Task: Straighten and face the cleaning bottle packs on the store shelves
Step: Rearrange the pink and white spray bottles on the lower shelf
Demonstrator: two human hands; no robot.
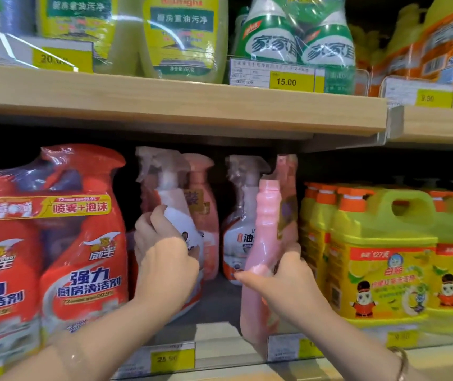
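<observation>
My left hand (164, 259) closed around the left pink bottle pack (181, 215), my right hand (283, 273) gripped the right pink pack (266, 229) low, fingers wrapped on its plastic

Two shrink-wrapped packs stand on the lower shelf, each with a white spray bottle and a pink refill bottle. The left pack (181, 215) stands upright, its white bottle toward the front. The right pack (263, 243) is turned edge-on and leans a little, its pink bottle at the front edge of the shelf
</observation>
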